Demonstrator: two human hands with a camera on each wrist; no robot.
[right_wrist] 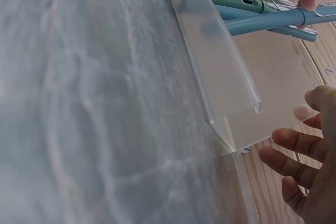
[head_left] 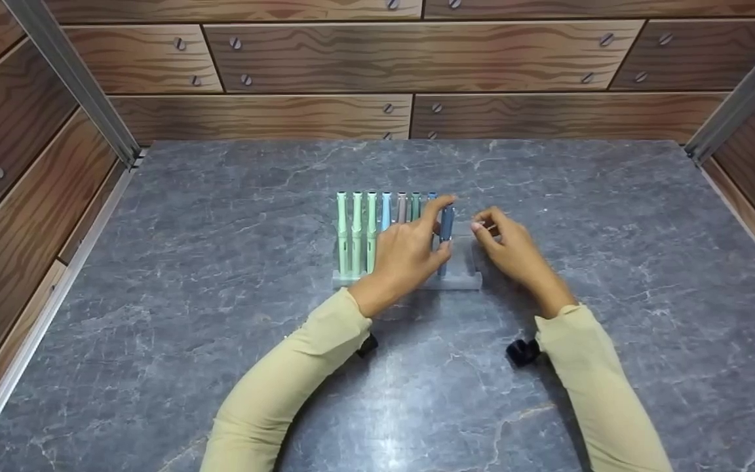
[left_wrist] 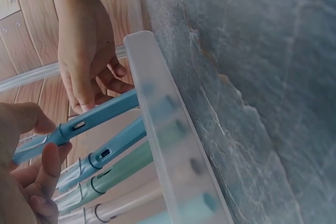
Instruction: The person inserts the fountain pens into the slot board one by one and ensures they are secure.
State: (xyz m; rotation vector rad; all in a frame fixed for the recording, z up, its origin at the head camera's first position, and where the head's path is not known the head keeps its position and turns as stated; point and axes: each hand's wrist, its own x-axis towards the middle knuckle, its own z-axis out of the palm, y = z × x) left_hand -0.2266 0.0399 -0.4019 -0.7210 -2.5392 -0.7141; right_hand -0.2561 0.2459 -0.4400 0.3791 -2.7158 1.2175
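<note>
My left hand (head_left: 404, 255) pinches the upper part of a dark blue pen (head_left: 447, 224) between thumb and fingers. In the left wrist view the lower end of this blue pen (left_wrist: 100, 116) stands behind the front lip of a frosted clear pen stand (left_wrist: 149, 72). At the stand's right end is my right hand (head_left: 514, 249), its fingers loosely bent and holding nothing. The right wrist view has its fingertips (right_wrist: 294, 142) close to the side edge of the stand's back panel (right_wrist: 268, 82); whether they touch it cannot be told.
Left of the held pen, several pens lean in a row in the stand: light green pens (head_left: 356, 229), a light blue pen (head_left: 387, 210), a grey-brown pen (head_left: 402, 206), a green pen (head_left: 415, 204) and another blue one. Beneath is a grey marbled tabletop (head_left: 220, 262), with wood-patterned walls (head_left: 417, 56) around.
</note>
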